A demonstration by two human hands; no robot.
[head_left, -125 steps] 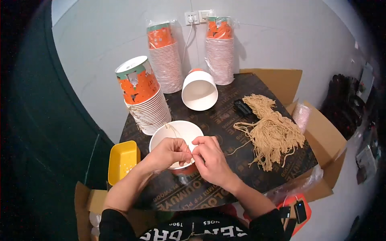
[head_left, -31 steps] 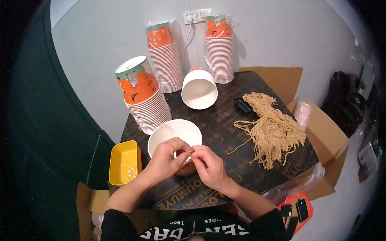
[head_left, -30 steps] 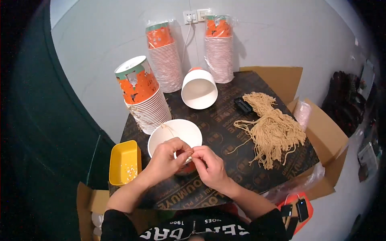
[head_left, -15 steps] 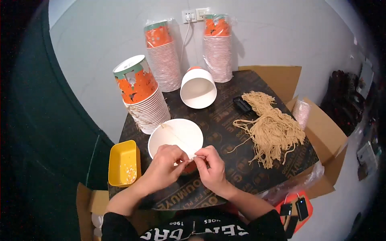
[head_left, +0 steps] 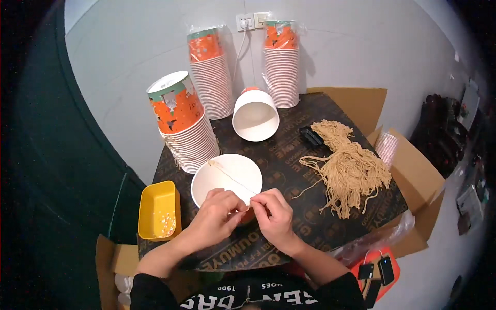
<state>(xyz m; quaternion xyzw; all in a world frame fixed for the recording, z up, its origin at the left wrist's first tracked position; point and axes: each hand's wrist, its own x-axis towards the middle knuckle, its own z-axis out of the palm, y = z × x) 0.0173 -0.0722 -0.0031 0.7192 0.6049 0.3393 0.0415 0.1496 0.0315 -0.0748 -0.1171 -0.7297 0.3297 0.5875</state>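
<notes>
The left hand [head_left: 214,217] and right hand [head_left: 274,214] had a tan cord [head_left: 232,179] pinched in their grip at the white tub [head_left: 214,182]. It stood toward the table's [head_left: 320,230] left edge.

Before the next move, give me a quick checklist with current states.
1. White-lined orange paper bucket opening upward: ok.
2. Thin tan string reaching the pinched fingertips of the right hand: ok.
3. Left hand gripping the string: cannot tell; its fingers hide any contact.
4. One hand free: not ok; both are at the bucket's near rim.
5. Loose tan yarn heap apart from both hands: ok.
</notes>
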